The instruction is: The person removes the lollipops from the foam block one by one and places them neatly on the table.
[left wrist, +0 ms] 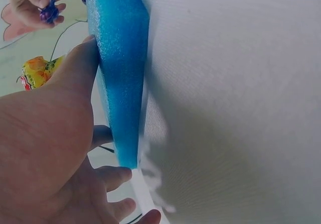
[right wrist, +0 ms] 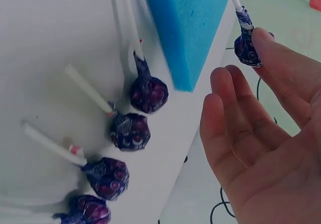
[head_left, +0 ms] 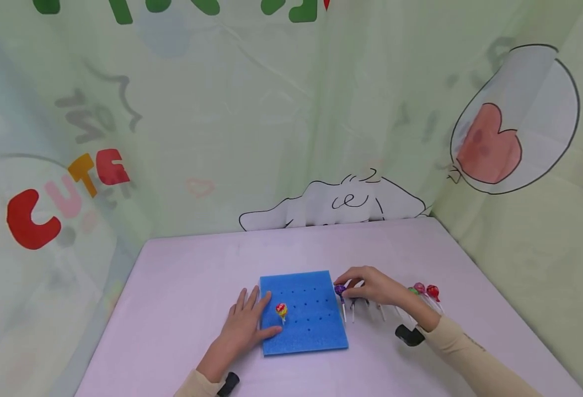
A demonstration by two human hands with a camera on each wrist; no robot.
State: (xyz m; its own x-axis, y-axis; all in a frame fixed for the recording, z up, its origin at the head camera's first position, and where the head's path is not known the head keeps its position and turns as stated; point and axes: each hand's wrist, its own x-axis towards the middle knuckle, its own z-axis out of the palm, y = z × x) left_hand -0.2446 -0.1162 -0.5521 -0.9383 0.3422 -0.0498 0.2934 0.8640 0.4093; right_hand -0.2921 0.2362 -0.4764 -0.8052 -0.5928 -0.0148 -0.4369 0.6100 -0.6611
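Observation:
My right hand (head_left: 378,288) pinches a purple-wrapped lollipop (head_left: 340,289) by its round head, just off the right edge of a blue foam block (head_left: 291,343). Its white stick points downward in the head view. The block is dotted with rows of small holes. A yellow and red lollipop (head_left: 281,309) stands upright in the block's left part. My left hand (head_left: 241,326) rests on the block's left edge with fingers spread, its thumb on the top near that lollipop. In the right wrist view several purple lollipops (right wrist: 149,94) lie beside the block, partly hidden by my right hand in the head view.
Green, pink (head_left: 420,288) and red lollipops (head_left: 433,292) lie farther right, partly behind my right forearm. The table (head_left: 197,275) has a pale pinkish cover. Printed curtains (head_left: 222,121) hang behind and along both sides of it.

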